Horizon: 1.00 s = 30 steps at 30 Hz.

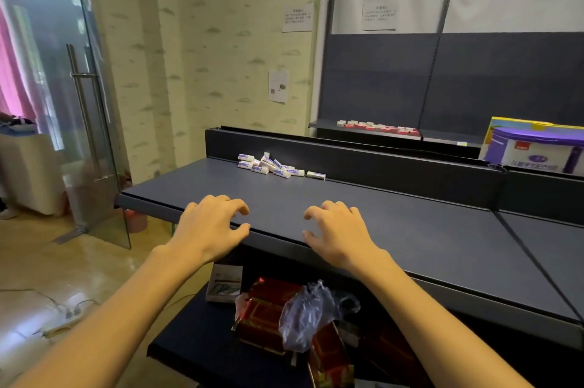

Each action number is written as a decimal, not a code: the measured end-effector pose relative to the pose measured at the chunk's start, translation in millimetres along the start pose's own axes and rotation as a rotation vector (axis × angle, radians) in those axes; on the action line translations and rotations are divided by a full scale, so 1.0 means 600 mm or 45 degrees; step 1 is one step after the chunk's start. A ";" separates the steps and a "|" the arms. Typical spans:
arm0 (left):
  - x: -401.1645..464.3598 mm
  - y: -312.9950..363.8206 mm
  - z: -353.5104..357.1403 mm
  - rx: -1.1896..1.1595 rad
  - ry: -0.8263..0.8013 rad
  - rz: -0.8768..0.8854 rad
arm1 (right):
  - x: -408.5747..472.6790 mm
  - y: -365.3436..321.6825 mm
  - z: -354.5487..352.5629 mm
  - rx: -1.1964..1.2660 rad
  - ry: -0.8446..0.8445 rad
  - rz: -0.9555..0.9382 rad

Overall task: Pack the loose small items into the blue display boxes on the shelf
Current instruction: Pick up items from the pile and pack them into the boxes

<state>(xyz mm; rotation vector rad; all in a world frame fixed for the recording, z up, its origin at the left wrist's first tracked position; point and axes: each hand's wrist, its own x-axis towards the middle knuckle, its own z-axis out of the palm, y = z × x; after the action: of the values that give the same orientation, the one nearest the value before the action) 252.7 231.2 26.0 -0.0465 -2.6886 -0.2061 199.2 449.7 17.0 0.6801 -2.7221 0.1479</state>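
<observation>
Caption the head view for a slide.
Both hands, left and right, hover empty over the dark shelf's front edge; loose erasers lie heaped at its back.

Small packets [278,166] lie heaped at the back of the shelf [395,223], left of a carton [534,147] behind it; both hands hover at its front edge

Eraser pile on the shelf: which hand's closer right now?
Left, narrowly. The eraser pile lies at the back of the shelf. The left hand hovers at the front edge almost below it; the right hand is further to the side. Both are empty.
</observation>
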 end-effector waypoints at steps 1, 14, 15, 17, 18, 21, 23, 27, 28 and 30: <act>0.009 -0.010 0.005 0.001 -0.007 0.015 | 0.010 -0.004 0.006 -0.002 -0.003 0.014; 0.212 -0.129 0.091 0.024 -0.127 0.134 | 0.204 0.011 0.080 -0.038 0.006 0.171; 0.226 -0.140 0.097 0.024 -0.134 0.134 | 0.218 0.015 0.087 -0.045 0.002 0.181; 0.252 -0.162 0.111 0.023 -0.142 0.141 | 0.244 0.021 0.100 -0.057 0.004 0.209; 0.263 -0.173 0.119 0.020 -0.148 0.145 | 0.256 0.022 0.106 -0.060 -0.002 0.221; 0.298 -0.207 0.141 0.008 -0.171 0.165 | 0.289 0.016 0.129 -0.070 -0.035 0.247; 0.324 -0.229 0.156 -0.008 -0.178 0.183 | 0.311 0.008 0.143 -0.087 -0.044 0.266; 0.378 -0.270 0.187 -0.058 -0.197 0.265 | 0.356 -0.014 0.164 -0.108 -0.030 0.347; 0.390 -0.281 0.194 -0.074 -0.207 0.288 | 0.367 -0.022 0.168 -0.112 -0.027 0.374; 0.413 -0.304 0.210 -0.103 -0.226 0.333 | 0.390 -0.040 0.176 -0.117 -0.026 0.419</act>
<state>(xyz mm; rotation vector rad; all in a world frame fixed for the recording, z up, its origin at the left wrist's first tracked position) -36.2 70.2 -4.4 -0.4584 -2.8123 -0.2388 -14.8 307.1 -2.2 0.2058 -2.8206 0.0913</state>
